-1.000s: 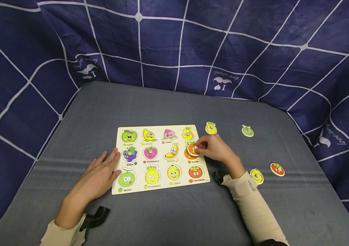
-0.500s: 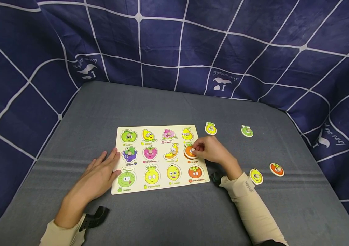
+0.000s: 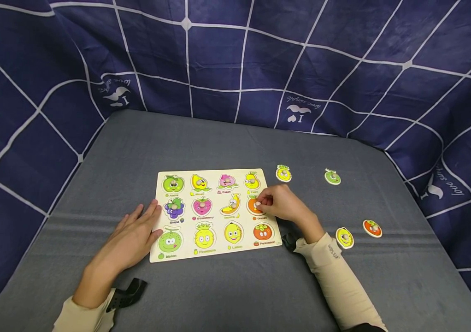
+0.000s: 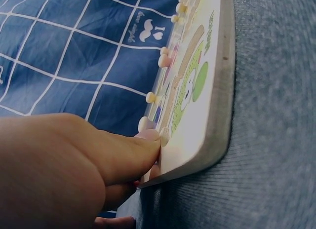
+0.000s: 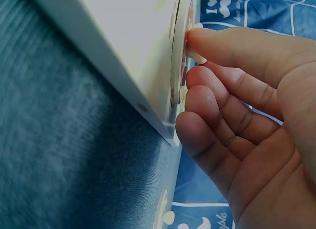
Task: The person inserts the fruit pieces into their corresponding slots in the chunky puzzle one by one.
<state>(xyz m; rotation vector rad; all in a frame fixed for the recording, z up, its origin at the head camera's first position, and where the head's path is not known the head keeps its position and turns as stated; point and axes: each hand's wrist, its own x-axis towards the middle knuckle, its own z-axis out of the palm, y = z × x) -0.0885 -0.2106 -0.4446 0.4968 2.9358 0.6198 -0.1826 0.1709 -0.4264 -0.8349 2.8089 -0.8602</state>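
Observation:
A wooden fruit puzzle board lies on the grey cloth. My right hand pinches the knob of the orange puzzle piece, which sits over the printed orange at the board's right side. In the right wrist view, thumb and finger meet at the knob, and the rim of the orange piece stands slightly proud of the board. With fingers stretched out, my left hand rests on the board's left edge beside the melon picture. Knobbed pieces fill the top row, plus the grape, strawberry and banana places.
Loose pieces lie right of the board: a pineapple piece, a melon piece, a lemon piece near the right sleeve, and a persimmon piece. A blue checked curtain surrounds the table.
The orange piece, earlier tilted and offset above its picture, has come down over it in my right hand's pinch. My left hand has stayed in place.

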